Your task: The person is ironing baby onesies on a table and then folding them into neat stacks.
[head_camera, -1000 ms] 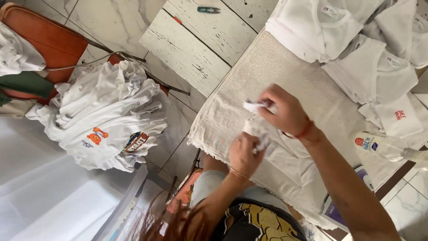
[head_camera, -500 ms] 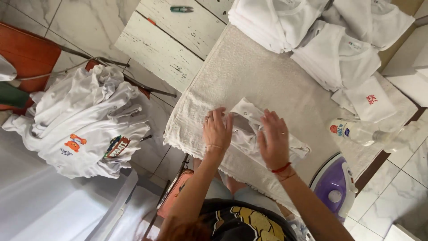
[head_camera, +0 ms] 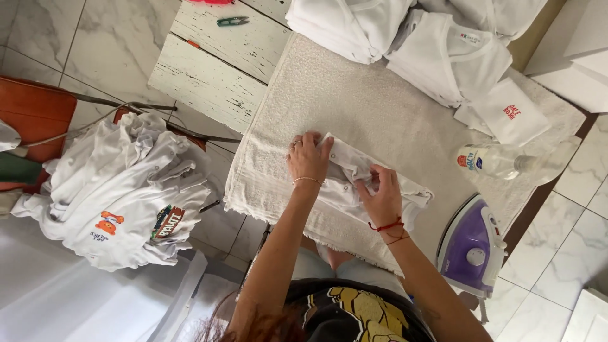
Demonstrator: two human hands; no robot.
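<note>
A small white garment with snap buttons [head_camera: 354, 180] lies on a beige towel [head_camera: 354, 107] spread over a white wooden table [head_camera: 215, 63]. My left hand [head_camera: 309, 158] presses flat on the garment's left end, fingers spread. At the garment's middle, my right hand [head_camera: 382, 197] pinches the fabric between its fingers. A red string bracelet circles the right wrist.
A purple steam iron [head_camera: 472, 247] stands at the towel's right front. A clear spray bottle [head_camera: 500, 161] lies beside it. Folded white garments [head_camera: 405, 31] are stacked at the back. A heap of white printed clothes [head_camera: 120, 196] sits on a chair to the left. Green snips [head_camera: 232, 21] lie on the table.
Both hands came down from lifting the garment and now lay it flat on the towel. The view has shifted left and closer to the table.
</note>
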